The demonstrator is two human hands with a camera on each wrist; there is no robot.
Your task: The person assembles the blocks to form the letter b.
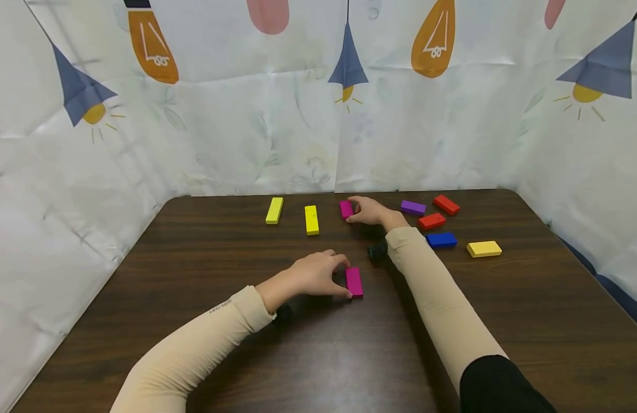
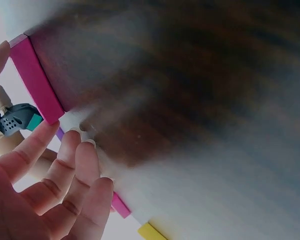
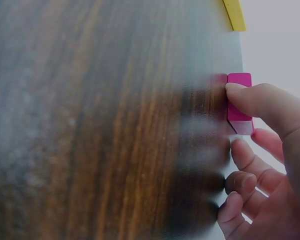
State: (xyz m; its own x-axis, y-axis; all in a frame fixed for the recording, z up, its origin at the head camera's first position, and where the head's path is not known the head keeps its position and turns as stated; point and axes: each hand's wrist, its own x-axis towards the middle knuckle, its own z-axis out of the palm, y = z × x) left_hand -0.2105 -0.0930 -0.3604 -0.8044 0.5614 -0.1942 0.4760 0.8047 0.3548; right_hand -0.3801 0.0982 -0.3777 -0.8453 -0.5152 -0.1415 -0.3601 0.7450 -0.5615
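Near the middle of the table, my left hand (image 1: 314, 274) pinches a magenta block (image 1: 354, 283) by its two ends between thumb and index finger. In the left wrist view, the thumb meets one end of this magenta block (image 2: 37, 77) and the index fingertip the other, while the remaining fingers extend beside it. Farther back, my right hand (image 1: 372, 211) grips a second magenta block (image 1: 346, 209). The right wrist view shows the thumb across a face of that block (image 3: 240, 100), the index finger at its end and the other fingers loosely bent near the tabletop.
Two yellow blocks (image 1: 274, 211) lie at the back, left of the right hand. Beyond the right forearm are a purple block (image 1: 413, 207), two red blocks (image 1: 432, 221), a blue block (image 1: 441, 240) and a pale yellow block (image 1: 484, 249). A patterned curtain (image 1: 246, 137) surrounds the table (image 1: 204, 246).
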